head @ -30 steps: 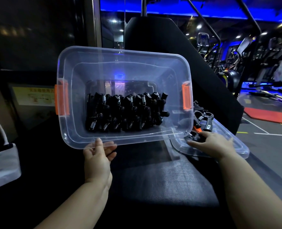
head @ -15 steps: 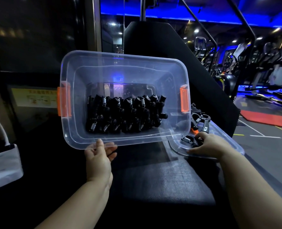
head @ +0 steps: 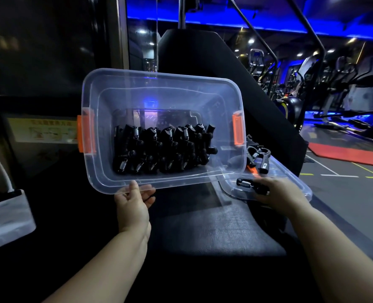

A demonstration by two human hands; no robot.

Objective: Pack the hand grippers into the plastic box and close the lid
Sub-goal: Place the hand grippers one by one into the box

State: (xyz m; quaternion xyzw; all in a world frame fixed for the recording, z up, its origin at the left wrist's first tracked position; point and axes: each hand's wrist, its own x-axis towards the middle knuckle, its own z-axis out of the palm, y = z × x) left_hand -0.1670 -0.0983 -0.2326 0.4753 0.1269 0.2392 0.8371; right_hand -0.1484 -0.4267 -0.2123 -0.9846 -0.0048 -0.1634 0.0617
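Pinching the box [head: 159,78] rim, left hand [head: 133,206]; right hand [head: 277,193] clasps gripper [head: 246,183].

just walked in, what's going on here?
A person is packing a box. The left hand holds the clear plastic box by its near rim, tilted open toward the camera, with a row of black hand grippers packed inside. The right hand grips one loose gripper on the lid, which lies to the right of the box. A few more grippers sit on that lid. The lid is not on yet.
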